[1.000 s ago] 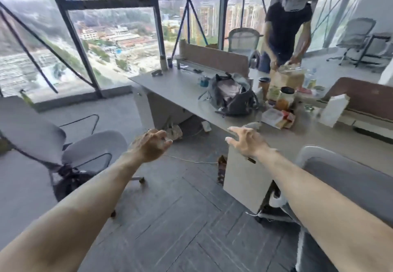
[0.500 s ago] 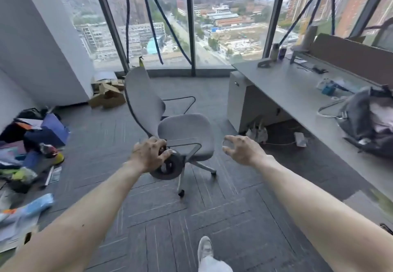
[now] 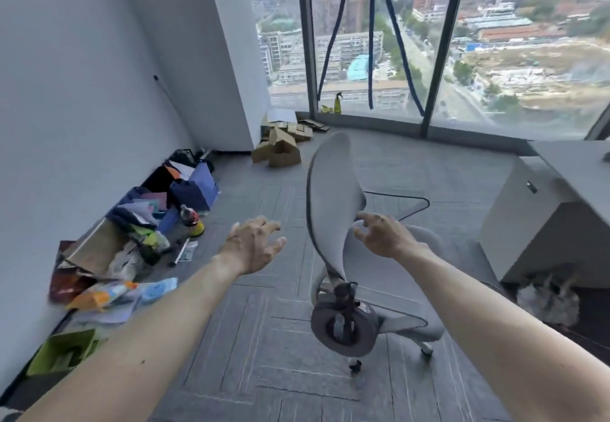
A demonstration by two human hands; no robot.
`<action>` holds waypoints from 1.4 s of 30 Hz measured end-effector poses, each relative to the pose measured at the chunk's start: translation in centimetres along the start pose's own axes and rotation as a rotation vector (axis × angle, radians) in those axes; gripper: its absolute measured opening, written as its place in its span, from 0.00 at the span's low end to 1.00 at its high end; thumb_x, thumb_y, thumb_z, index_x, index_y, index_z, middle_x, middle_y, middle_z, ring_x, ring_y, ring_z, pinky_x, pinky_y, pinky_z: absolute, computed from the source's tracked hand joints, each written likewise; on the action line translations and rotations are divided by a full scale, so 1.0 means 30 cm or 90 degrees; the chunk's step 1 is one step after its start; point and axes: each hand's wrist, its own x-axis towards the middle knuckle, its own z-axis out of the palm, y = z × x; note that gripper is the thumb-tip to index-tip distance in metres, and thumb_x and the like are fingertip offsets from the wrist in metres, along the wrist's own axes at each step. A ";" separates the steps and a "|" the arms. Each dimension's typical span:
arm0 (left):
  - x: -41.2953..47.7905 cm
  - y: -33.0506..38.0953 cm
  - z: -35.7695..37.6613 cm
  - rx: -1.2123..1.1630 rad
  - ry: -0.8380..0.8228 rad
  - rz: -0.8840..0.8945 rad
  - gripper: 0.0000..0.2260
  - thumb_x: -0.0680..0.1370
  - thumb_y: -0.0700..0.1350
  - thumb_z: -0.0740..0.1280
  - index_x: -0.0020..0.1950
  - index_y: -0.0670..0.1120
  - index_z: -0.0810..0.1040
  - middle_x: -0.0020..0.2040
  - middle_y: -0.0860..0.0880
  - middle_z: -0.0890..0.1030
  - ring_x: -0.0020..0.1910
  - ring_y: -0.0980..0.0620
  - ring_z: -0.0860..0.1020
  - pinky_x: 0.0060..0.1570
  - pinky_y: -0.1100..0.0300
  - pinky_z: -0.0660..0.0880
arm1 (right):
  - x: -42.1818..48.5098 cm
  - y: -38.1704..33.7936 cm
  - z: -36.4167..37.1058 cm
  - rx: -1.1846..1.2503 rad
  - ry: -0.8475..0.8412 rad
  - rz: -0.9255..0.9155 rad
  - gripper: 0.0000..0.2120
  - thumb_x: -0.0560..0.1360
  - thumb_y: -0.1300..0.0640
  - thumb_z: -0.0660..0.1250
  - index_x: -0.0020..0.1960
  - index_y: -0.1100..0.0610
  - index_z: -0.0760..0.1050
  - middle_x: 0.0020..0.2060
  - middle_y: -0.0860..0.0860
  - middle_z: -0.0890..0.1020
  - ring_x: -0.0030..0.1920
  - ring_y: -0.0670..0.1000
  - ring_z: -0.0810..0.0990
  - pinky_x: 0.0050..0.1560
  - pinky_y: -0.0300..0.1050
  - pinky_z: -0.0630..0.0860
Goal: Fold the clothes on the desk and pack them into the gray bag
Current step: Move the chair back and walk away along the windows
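Both my arms reach forward over the grey carpet. My left hand (image 3: pixel 252 245) hangs in the air with its fingers spread and relaxed, holding nothing. My right hand (image 3: pixel 384 235) is also empty, fingers loosely bent, close in front of the back of a grey office chair (image 3: pixel 333 197). Only the left end of the desk (image 3: pixel 567 164) shows at the right edge. The gray bag and the clothes are out of view.
A pile of bags, papers and bottles (image 3: pixel 142 230) lies along the white wall at left. Cardboard boxes (image 3: pixel 280 147) sit by the pillar. Floor-to-ceiling windows (image 3: pixel 528 42) close the far side. A white drawer cabinet (image 3: pixel 518 220) stands under the desk.
The view has swung left, away from the desk; the gray bag has left the frame. My left hand has opened from a loose curl. The chair is now directly in front of me.
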 end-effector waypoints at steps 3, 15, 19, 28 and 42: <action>0.129 -0.124 0.013 -0.032 -0.013 -0.025 0.22 0.82 0.60 0.57 0.71 0.50 0.71 0.69 0.48 0.74 0.67 0.46 0.73 0.68 0.46 0.67 | 0.215 -0.086 0.021 0.015 -0.010 -0.010 0.27 0.81 0.41 0.57 0.74 0.55 0.67 0.67 0.56 0.77 0.67 0.59 0.74 0.64 0.54 0.71; 0.933 -0.569 0.026 -0.049 -0.067 0.119 0.22 0.82 0.61 0.56 0.72 0.52 0.70 0.71 0.50 0.73 0.68 0.47 0.72 0.69 0.47 0.66 | 0.997 -0.268 0.108 0.068 0.092 0.130 0.28 0.71 0.30 0.63 0.51 0.56 0.74 0.43 0.52 0.81 0.45 0.57 0.80 0.46 0.53 0.79; 1.189 -0.611 -0.001 -0.056 -0.090 0.189 0.22 0.82 0.60 0.56 0.73 0.52 0.69 0.72 0.50 0.71 0.68 0.47 0.73 0.69 0.47 0.67 | 1.111 -0.255 0.114 0.061 0.120 0.218 0.18 0.69 0.40 0.69 0.41 0.55 0.71 0.37 0.51 0.78 0.40 0.56 0.78 0.38 0.48 0.75; 1.689 -0.425 0.046 -0.059 -0.131 0.443 0.24 0.82 0.60 0.57 0.77 0.54 0.63 0.76 0.49 0.66 0.71 0.45 0.70 0.68 0.44 0.68 | 1.268 -0.173 0.068 0.123 0.046 0.236 0.22 0.55 0.36 0.63 0.24 0.55 0.63 0.21 0.49 0.68 0.24 0.50 0.66 0.26 0.44 0.63; 2.228 -0.083 0.065 0.051 -0.218 0.870 0.37 0.73 0.77 0.46 0.69 0.56 0.73 0.78 0.51 0.63 0.77 0.49 0.60 0.72 0.40 0.61 | 1.337 -0.185 0.029 0.140 0.044 0.358 0.24 0.62 0.43 0.67 0.28 0.64 0.66 0.21 0.52 0.65 0.24 0.52 0.63 0.25 0.49 0.63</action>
